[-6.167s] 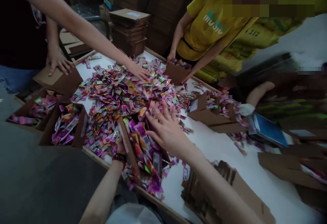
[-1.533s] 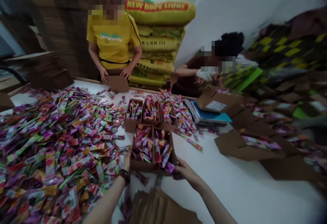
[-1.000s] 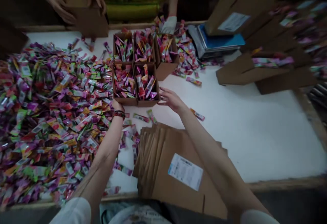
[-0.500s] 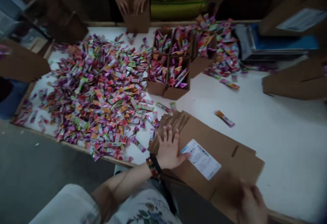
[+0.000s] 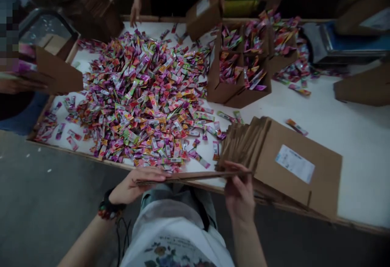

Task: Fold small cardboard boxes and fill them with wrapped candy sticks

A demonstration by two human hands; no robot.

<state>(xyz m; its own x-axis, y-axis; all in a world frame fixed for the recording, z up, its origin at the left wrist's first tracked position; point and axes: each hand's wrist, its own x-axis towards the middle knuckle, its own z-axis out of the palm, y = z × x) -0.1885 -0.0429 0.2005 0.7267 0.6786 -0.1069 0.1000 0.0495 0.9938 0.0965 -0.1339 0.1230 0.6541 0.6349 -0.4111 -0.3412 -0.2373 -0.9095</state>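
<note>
Left grip (image 5: 138, 183) closed flat along one end of a flat cardboard sheet (image 5: 195, 175), right grip (image 5: 239, 192) pinching the other end, the sheet held edge-on at the front of the tabletop (image 5: 359, 149). Just beside the right grip, a stack of flat cartons (image 5: 298, 169) topped by a white label (image 5: 295, 163), its print unreadable. Farther off, a heap of bright sachets (image 5: 137, 100), no brand legible, and a divided box (image 5: 240, 92). Step in hand, seemingly: readying one sheet; next need, probably folding it.
</note>
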